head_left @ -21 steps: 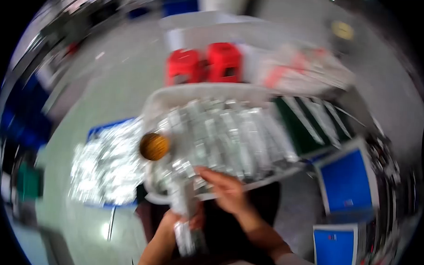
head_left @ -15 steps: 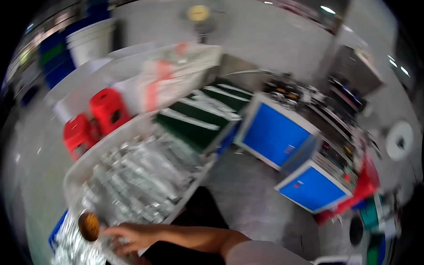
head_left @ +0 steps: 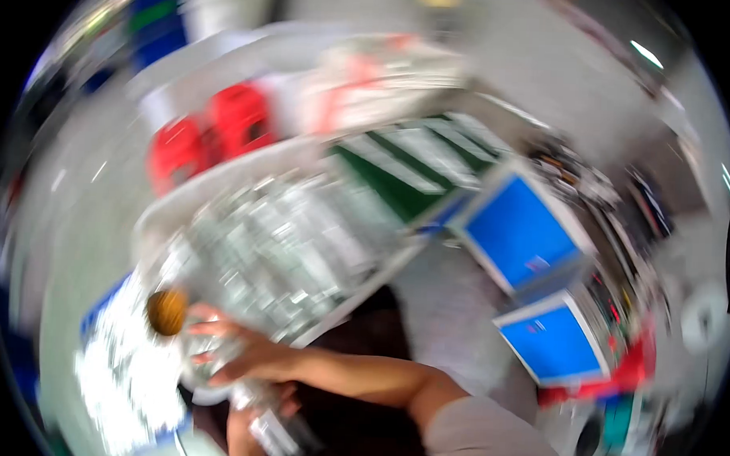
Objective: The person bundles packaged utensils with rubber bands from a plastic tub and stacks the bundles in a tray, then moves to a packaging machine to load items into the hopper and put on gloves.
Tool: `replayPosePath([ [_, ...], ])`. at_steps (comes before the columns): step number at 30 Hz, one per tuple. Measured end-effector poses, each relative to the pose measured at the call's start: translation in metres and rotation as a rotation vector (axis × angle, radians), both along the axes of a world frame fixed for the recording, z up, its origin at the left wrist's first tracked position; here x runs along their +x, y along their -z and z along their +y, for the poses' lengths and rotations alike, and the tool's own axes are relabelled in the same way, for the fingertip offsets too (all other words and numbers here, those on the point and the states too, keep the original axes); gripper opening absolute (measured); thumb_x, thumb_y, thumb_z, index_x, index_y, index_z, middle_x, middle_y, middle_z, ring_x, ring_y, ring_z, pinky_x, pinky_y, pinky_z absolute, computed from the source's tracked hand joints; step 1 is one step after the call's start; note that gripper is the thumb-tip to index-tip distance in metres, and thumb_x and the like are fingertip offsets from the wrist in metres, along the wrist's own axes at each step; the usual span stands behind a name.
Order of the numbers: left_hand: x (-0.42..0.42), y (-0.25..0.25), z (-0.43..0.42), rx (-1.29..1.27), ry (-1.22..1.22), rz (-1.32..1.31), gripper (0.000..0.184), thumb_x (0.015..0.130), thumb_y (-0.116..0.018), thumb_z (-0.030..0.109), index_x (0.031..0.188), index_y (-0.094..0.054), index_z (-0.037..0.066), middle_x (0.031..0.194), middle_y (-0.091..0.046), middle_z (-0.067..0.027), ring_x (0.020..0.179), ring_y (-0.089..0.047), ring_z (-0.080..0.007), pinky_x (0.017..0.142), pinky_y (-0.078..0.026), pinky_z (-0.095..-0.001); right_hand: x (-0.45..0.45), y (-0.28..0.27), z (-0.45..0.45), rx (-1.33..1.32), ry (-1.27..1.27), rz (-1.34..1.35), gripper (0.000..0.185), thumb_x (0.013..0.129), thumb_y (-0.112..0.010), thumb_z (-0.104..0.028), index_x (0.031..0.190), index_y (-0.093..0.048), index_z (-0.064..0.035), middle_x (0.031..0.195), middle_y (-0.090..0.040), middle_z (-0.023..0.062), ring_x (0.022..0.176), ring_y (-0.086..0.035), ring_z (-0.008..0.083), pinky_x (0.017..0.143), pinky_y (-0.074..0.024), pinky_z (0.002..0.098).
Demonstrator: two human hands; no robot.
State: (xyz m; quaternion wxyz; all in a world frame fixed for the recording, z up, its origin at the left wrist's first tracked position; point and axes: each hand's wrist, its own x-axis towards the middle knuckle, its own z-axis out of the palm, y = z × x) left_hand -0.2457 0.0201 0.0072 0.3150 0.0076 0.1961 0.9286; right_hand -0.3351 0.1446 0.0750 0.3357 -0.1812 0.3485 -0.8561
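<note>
Blur covers much of the view. My right hand (head_left: 252,354) is closed over the upper part of a clear plastic-wrapped bundle (head_left: 273,434) at the lower left of centre. Below it, my left hand (head_left: 249,437) is wrapped round the same bundle, partly hidden by it. A white tub (head_left: 152,220) full of shiny wrapped packets (head_left: 280,253) lies just beyond my hands. Left of my right fingertips, at the tub's near left corner, is a round container with orange-yellow contents (head_left: 167,312).
More shiny packets (head_left: 127,376) lie on a blue tray at left. Two red stools (head_left: 240,121) and a white sack (head_left: 386,80) stand behind the tub. To the right are a green surface with white strips (head_left: 391,165) and blue-fronted cabinets (head_left: 521,233).
The view has swung right, then partly back left. My right hand has moved from beside the bundle onto its upper part, while my left hand stays low on it.
</note>
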Motion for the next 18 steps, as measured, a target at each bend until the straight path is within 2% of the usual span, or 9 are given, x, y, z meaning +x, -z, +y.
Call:
replayPosePath([
  [1,0.007,-0.006,-0.002,-0.175,-0.033,-0.053,0.074,0.061,-0.069,0.025,0.119,-0.037,-0.008,0.112,-0.049,-0.0252,0.104,-0.049,-0.0381,0.086,-0.041,-0.0532,0.010,0.002,-0.001,-0.095,-0.081,-0.178,0.089,0.066,-0.070,-0.009,0.135,-0.014,-0.0129,0.122,-0.035,0.0100,0.103,-0.048,0.0208,0.080,-0.0435,0.0322],
  [4,0.036,0.005,-0.015,-0.303,0.059,0.106,0.063,0.062,-0.071,0.024,0.113,-0.045,-0.003,0.104,-0.055,-0.0151,0.092,-0.055,-0.0230,0.079,-0.046,-0.0354,0.039,0.025,-0.007,0.148,-0.146,-0.197,0.071,0.067,-0.068,-0.015,0.127,-0.031,-0.0018,0.090,-0.055,0.0091,0.083,-0.055,0.0182,0.071,-0.0471,0.0310],
  [6,0.075,0.004,-0.017,-0.580,0.083,0.096,0.063,0.063,-0.073,0.022,0.115,-0.043,0.002,0.100,-0.053,-0.0071,0.091,-0.052,-0.0161,0.082,-0.041,-0.0302,0.065,0.042,-0.014,0.213,-0.138,-0.208,0.061,0.068,-0.066,-0.016,0.118,-0.036,0.0032,0.090,-0.056,0.0116,0.082,-0.057,0.0211,0.073,-0.0475,0.0324],
  [7,0.083,0.032,-0.006,-0.638,-0.069,0.211,0.058,0.064,-0.074,0.020,0.112,-0.046,0.005,0.099,-0.053,-0.0047,0.097,-0.048,-0.0144,0.081,-0.042,-0.0312,0.061,0.047,-0.017,0.302,-0.137,-0.204,0.063,0.066,-0.065,-0.017,0.117,-0.035,0.0037,0.090,-0.055,0.0126,0.083,-0.056,0.0216,0.073,-0.0472,0.0331],
  [10,0.076,0.010,-0.030,-0.659,-0.179,0.094,0.048,0.068,-0.071,0.018,0.107,-0.048,0.002,0.097,-0.054,-0.0069,0.092,-0.050,-0.0140,0.083,-0.040,-0.0298,0.049,0.036,-0.065,0.514,-0.162,-0.143,0.059,0.065,-0.064,-0.016,0.114,-0.037,0.0040,0.092,-0.054,0.0136,0.086,-0.055,0.0217,0.077,-0.0463,0.0337],
  [12,0.061,0.003,-0.044,-0.892,-0.708,0.132,0.052,0.069,-0.069,0.016,0.111,-0.043,0.001,0.101,-0.051,-0.0084,0.094,-0.049,-0.0156,0.083,-0.039,-0.0293,0.047,0.047,-0.091,0.697,-0.078,0.348,0.065,0.067,-0.070,-0.019,0.117,-0.035,0.0042,0.105,-0.051,0.0138,0.097,-0.051,0.0211,0.083,-0.0422,0.0330],
  [14,0.030,0.016,-0.065,-1.010,-1.003,0.129,0.072,0.067,-0.068,0.017,0.123,-0.026,-0.001,0.112,-0.045,-0.0156,0.101,-0.048,-0.0254,0.088,-0.036,-0.0334,0.034,0.043,-0.118,0.767,-0.131,0.790,0.073,0.067,-0.072,-0.026,0.120,-0.032,0.0048,0.110,-0.047,0.0141,0.102,-0.048,0.0225,0.087,-0.0379,0.0339],
  [16,0.003,0.009,-0.112,-1.169,-1.103,0.276,0.092,0.062,-0.070,0.021,0.128,-0.012,-0.005,0.128,-0.023,-0.0236,0.119,-0.027,-0.0345,0.097,-0.024,-0.0385,0.006,0.028,-0.166,0.735,-0.224,0.798,0.075,0.066,-0.073,-0.028,0.119,-0.033,0.0054,0.108,-0.048,0.0169,0.098,-0.050,0.0256,0.086,-0.0387,0.0354],
  [18,-0.014,-0.007,-0.147,-1.502,-1.182,0.468,0.099,0.059,-0.072,0.024,0.129,-0.008,-0.005,0.129,-0.020,-0.0247,0.120,-0.022,-0.0393,0.100,-0.018,-0.0419,-0.035,0.023,-0.211,0.744,-0.340,0.560,0.061,0.067,-0.071,-0.024,0.113,-0.041,0.0038,0.101,-0.053,0.0142,0.092,-0.053,0.0228,0.082,-0.0411,0.0336],
])
